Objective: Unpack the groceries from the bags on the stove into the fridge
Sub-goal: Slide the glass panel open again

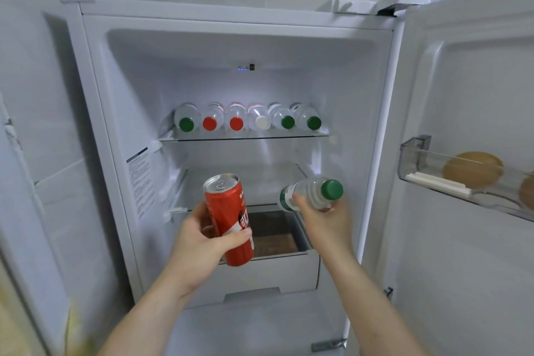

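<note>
Open white fridge (95,113) across the middle of the frame, door swung out to the right edge. Left hand (199,237), lower centre, wrapped around a tall red drink can with a silver top (229,220), thumb across the front, can held near upright and leaning slightly left, in front of the lower compartment. Right hand (323,217), centre right, gripping a clear plastic water bottle with a green cap (313,193) around its body, bottle tipped almost on its side with the cap pointing right and toward the camera. Both items in the air, not yet set down.

On the glass shelf (242,138) in the middle of the frame: 6 clear bottles lying on their sides in a row, caps forward, green (186,124), red (209,123), red (236,123), white (261,123), green (287,122), green (314,122). Below, an open drawer (268,272) with a brown interior, contents unclear. In the clear door bin (413,159) at the right edge, round tan-brown items, too blurred to identify.

Judged well underway: several drinks seemingly stowed already, 2 more about to go in. Bags and stove out of view, so remaining amount unknowable.
</note>
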Motion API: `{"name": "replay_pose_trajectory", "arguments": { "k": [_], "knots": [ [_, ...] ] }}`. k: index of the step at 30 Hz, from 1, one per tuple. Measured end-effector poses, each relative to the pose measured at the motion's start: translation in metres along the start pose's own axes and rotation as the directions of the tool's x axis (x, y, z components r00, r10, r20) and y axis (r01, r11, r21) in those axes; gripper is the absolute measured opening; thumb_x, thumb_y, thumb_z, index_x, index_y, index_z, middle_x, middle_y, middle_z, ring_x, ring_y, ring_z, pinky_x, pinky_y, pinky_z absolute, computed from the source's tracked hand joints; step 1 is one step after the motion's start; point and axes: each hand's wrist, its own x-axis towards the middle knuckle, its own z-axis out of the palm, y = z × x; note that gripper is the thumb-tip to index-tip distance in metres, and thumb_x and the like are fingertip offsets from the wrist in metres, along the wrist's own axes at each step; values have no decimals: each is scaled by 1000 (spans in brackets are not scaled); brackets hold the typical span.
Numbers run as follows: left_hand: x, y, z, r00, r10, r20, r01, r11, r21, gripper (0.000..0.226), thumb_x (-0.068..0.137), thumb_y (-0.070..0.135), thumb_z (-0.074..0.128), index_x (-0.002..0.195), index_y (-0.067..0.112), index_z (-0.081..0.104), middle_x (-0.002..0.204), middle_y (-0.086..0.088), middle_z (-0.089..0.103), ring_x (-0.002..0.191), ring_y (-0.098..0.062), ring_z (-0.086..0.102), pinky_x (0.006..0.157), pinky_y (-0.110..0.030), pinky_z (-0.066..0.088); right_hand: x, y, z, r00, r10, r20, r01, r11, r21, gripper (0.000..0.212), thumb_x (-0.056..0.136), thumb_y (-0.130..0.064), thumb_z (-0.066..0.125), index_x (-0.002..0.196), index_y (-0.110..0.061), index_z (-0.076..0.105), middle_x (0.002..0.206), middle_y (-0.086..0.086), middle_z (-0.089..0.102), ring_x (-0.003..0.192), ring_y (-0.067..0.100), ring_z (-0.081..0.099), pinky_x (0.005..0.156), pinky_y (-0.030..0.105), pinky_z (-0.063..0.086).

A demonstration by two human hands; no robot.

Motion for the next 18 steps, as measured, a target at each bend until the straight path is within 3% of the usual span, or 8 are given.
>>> {"name": "replay_pose_trajectory", "arguments": {
  "k": [3,7,11,15,18],
  "knots": [
    [11,2,-1,1000,2,-20,-2,1000,8,57,68,14,95,113,35,67,104,14,77,98,-7,71,83,-29,53,25,10,12,1000,-25,-2,25,1000,-8,40,79,-48,77,109,-23,68,97,-6,73,92,12,71,90,45,61],
    [23,8,0,999,33,-13,-33,999,2,62,72,17,90,124,36,63,117,10,73,112,-14,66,93,-37,53,52,23,27,999,-36,-5,36,999,-20,48,77,-52,78,119,-35,62,107,-11,72,100,9,69,94,45,60],
    [32,6,0,998,54,-15,-54,998,11,65,68,24,90,125,36,62,119,10,73,115,-16,65,93,-38,52,65,33,38,1000,-22,-4,22,1000,6,58,83,-40,81,134,-37,53,124,-10,65,115,14,63,98,36,56],
    [38,1,0,999,51,-17,-51,999,19,66,69,22,90,127,34,61,120,11,71,115,-15,63,93,-37,51,75,42,47,999,20,42,-21,1000,17,66,89,-34,78,145,-38,45,140,-9,54,127,16,54,83,18,48],
    [42,-5,-2,999,44,-19,-44,999,22,61,71,16,90,122,37,63,113,12,74,113,-13,64,92,-35,51,84,52,52,999,18,51,-15,998,-62,68,91,-33,76,150,-36,42,152,-9,45,137,19,47,104,29,46]
  ]
}}
